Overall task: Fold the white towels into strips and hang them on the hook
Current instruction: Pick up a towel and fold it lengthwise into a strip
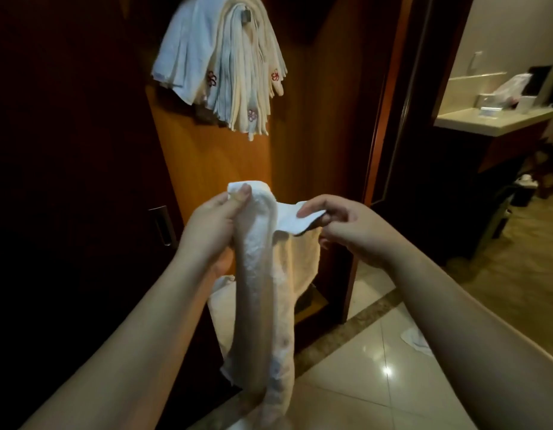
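Note:
A white towel hangs lengthwise in front of me, partly folded into a long strip. My left hand grips its folded top edge, thumb on the cloth. My right hand pinches a loose corner of the same towel to the right of the strip. High on the wooden door, several folded white towels with red embroidered marks hang from a metal hook. The hook is mostly covered by them.
The wooden door stands straight ahead, with a metal handle at the left. A dark door frame lies to the right, a vanity counter behind it. A white cloth lies on the glossy tiled floor.

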Demonstrator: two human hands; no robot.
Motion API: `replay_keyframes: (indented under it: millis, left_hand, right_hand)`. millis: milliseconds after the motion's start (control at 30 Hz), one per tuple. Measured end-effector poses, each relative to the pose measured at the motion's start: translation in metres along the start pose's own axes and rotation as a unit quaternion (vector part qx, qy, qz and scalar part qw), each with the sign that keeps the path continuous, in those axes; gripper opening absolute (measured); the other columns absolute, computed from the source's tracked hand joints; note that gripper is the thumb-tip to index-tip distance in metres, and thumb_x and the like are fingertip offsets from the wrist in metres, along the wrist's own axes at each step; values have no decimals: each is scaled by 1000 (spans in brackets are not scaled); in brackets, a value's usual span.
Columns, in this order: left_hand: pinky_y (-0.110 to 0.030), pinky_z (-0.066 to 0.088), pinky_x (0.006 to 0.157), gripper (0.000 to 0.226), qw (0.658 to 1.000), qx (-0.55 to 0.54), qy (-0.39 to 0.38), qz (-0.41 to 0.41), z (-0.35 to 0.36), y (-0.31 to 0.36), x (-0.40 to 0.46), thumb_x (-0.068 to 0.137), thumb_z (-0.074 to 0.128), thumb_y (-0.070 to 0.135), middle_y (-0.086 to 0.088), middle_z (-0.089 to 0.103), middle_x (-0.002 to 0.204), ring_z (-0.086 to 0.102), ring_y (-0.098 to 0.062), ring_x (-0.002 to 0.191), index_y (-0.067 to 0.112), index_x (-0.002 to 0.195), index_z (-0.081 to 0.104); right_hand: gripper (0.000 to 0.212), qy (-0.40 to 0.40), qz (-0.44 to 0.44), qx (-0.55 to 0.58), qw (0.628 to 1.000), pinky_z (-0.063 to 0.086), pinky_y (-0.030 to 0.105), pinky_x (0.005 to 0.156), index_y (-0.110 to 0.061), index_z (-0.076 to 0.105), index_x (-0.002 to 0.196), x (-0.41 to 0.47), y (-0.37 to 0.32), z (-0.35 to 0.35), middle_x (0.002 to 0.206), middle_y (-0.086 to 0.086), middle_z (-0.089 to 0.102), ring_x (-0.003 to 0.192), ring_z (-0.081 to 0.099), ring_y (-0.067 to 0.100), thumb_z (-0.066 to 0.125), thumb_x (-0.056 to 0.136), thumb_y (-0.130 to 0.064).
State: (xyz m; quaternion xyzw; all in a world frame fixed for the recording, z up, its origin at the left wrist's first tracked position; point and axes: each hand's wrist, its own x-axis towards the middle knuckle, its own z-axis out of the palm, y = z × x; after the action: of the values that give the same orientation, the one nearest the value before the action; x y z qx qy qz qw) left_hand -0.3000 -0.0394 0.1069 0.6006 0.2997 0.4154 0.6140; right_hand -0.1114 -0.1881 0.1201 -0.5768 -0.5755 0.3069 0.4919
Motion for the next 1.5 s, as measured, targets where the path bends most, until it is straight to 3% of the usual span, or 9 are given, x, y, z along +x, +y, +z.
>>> replay_keyframes:
  millis: [100,167,300,500,867,1000,1200,1367,1500]
  left_hand:
    - [-46,54,93,53,997,-40,-64,13,5,-5,-10,77,73,67,-12,76,109,73,-29,103,23,106,77]
    - [-50,52,98,51,991,-68,-111,7,9,-5,-18,85,70,60,-17,73,115,70,-34,109,18,114,74]
    - [-51,47,103,44,978,-113,-173,0,18,0,-30,98,58,45,-21,68,124,64,-37,119,12,125,68]
    - [-48,46,107,44,960,-167,-226,4,25,13,-38,102,46,41,-19,63,133,59,-33,126,14,132,65]
    - [-30,56,85,37,953,-220,-199,55,29,29,-48,105,42,36,-14,71,118,69,-26,111,21,122,71]
    - [-25,55,86,36,955,-207,-197,81,32,36,-56,108,38,31,-11,71,123,67,-23,117,17,126,66]
    - [-26,54,92,43,959,-170,-208,90,29,46,-61,105,37,33,-11,68,129,64,-22,122,11,137,55]
    - [-22,53,92,32,959,-125,-220,131,23,48,-61,98,58,32,-2,67,132,61,-18,125,28,129,63]
    - [-27,53,92,25,969,-82,-181,146,15,47,-56,96,63,32,3,68,130,63,-17,122,31,119,74]
  right_hand:
    - [15,38,-76,-152,985,52,15,85,-45,70,91,2,-14,19,104,-22,70,96,67,1,71,85,-31]
    - [11,64,-98,-125,985,54,20,85,-40,70,90,2,-20,30,94,-17,74,89,71,2,75,89,-31]
    - [10,135,-117,-98,979,50,11,76,-39,68,87,3,-26,40,83,-16,75,79,72,-1,72,92,-31]
    - [7,192,-115,-90,970,50,9,72,-38,69,88,0,-42,45,86,-19,74,78,71,-1,72,92,-34]
    - [5,164,-104,68,979,43,6,52,-23,70,90,-4,-71,55,72,-4,75,65,70,2,69,95,-22]
    - [8,191,-102,66,974,44,7,55,-24,72,88,-2,-72,59,75,-4,76,69,71,3,69,95,-29]
    - [11,218,-101,48,969,41,23,69,-32,71,84,0,-69,66,79,-5,77,80,73,8,69,93,-39]
    - [12,247,-114,37,961,44,11,56,-31,72,85,-1,-71,69,81,-12,75,72,68,-2,70,92,-42]
    - [12,203,-90,62,973,44,15,50,-28,71,84,0,-77,68,80,-10,76,70,71,2,73,91,-37]
